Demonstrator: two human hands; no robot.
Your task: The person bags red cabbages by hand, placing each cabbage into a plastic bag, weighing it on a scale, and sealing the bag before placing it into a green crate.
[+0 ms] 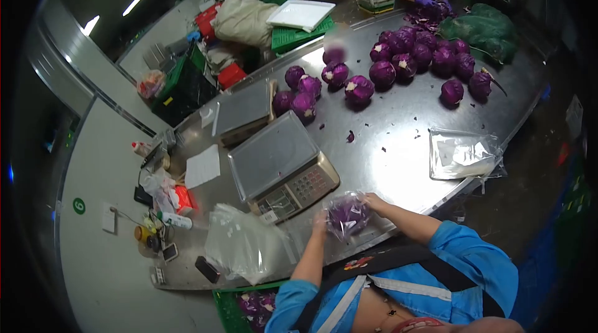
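Note:
A red cabbage sits inside a clear plastic bag at the near edge of the metal table. My left hand is closed on the left side of the bag. On the opposite side, my right hand grips the bag near its upper right. The film hides some of the fingertips. Just beyond the bag stands a digital scale with its keypad facing me, and its plate has no cabbage on it. To the left of my left hand lies a stack of clear plastic bags.
Several loose red cabbages cover the far part of the table. A second scale stands behind the first. More plastic bags lie at the right edge. Across the table a co-worker's purple-gloved hands handle leaves. A green crate stands below.

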